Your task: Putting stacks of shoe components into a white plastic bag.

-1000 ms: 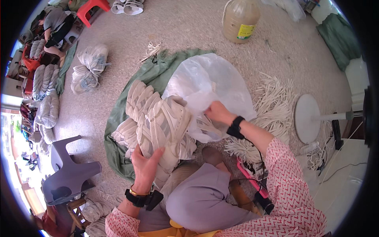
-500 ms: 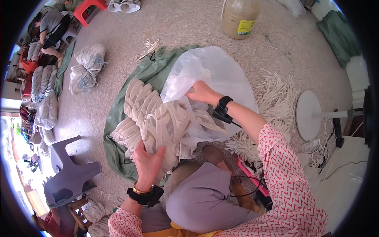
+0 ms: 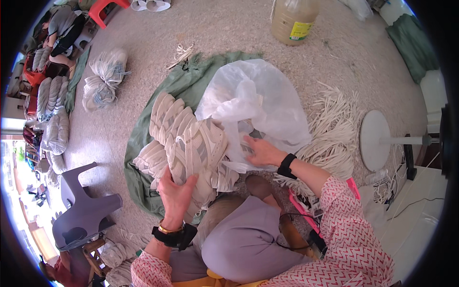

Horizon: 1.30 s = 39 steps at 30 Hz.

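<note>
Gripping the lower end of a stack of pale woven shoe uppers at the centre of the frame, the left hand has its fingers curled around the layered, striped pieces. The right hand, just right of the stack, lies with fingers spread flat on the mouth of a thin, crinkled, translucent white plastic bag; whether it pinches the film cannot be told. Stack and bag rest on a rumpled green cloth spread over a speckled floor. Loose cream strips fan out at right, beside a round white fan base. A yellowish plastic jug with a rectangular yellow label stands at the upper centre. Tied clear bags of uppers lie at upper left; a grey plastic stool lies tipped at lower left.
</note>
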{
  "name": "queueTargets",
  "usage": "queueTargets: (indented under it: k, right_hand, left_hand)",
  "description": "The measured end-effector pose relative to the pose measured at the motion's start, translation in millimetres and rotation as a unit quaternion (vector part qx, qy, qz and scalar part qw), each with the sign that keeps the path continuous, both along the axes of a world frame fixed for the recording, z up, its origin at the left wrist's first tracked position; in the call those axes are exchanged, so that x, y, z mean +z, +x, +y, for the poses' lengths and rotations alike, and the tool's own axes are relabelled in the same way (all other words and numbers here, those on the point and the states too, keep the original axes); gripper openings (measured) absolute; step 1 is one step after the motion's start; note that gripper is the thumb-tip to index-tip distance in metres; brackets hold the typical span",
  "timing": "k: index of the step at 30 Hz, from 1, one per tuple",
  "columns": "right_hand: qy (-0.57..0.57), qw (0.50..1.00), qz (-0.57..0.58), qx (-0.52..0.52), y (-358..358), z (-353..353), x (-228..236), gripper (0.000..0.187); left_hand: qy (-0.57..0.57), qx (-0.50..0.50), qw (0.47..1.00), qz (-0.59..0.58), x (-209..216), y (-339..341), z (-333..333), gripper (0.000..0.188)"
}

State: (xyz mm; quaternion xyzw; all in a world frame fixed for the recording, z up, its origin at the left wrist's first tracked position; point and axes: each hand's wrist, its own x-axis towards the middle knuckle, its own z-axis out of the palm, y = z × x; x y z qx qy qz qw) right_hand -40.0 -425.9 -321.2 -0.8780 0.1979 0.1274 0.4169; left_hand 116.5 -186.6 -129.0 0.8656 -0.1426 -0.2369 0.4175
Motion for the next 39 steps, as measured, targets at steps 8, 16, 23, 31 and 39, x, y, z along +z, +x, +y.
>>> queueTargets:
  k: [8,16,23,31,39]
  right_hand:
    - [0.008,0.998,-0.055,-0.019,-38,9,-6,0.078]
    - [-0.032,0.967,-0.238,-0.09,13,-9,8,0.053]
    - [-0.175,0.972,-0.12,-0.096,59,-16,-42,0.048]
    - [-0.066,0.977,-0.119,-0.166,72,-27,-32,0.077]
    - [-0.027,0.977,-0.194,-0.079,84,-51,-54,0.075]
  left_hand:
    - [-0.017,0.013,1.0,0.014,3,3,1,0.044]
    - [-0.048,-0.001,0.998,0.03,13,4,-5,0.042]
    - [-0.056,0.027,0.997,0.037,-2,3,-13,0.044]
    - [-0.041,0.034,0.998,0.021,-8,4,-13,0.044]
    - [-0.035,0.017,0.999,0.027,-23,-2,-13,0.044]
